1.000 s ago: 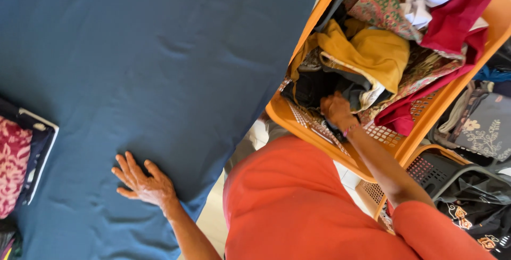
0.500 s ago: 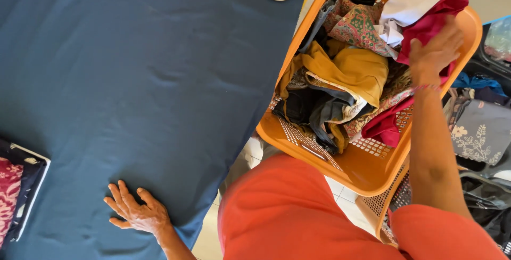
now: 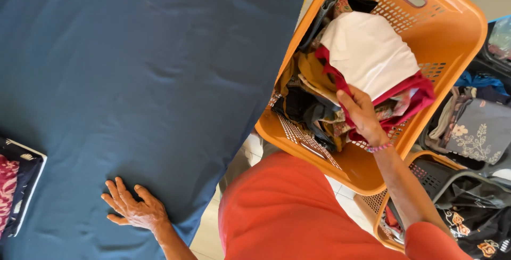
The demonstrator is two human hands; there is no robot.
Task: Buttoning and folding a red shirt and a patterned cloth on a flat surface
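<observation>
Right hand (image 3: 364, 116) is pinched shut on a red cloth (image 3: 410, 92) in the orange basket (image 3: 452, 31) — white cloth (image 3: 367, 52) sits right on top of it, dark clothes beside. Left hand (image 3: 133, 209) lies flat, fingers spread, on the blue sheet (image 3: 143, 68) — holding nothing. Right arm reaches out straight.

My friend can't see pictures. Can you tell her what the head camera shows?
A person's right hand grips a dark red cloth in an orange laundry basket full of clothes. Their left hand lies flat, fingers spread, on a table under a dark blue cloth.
</observation>
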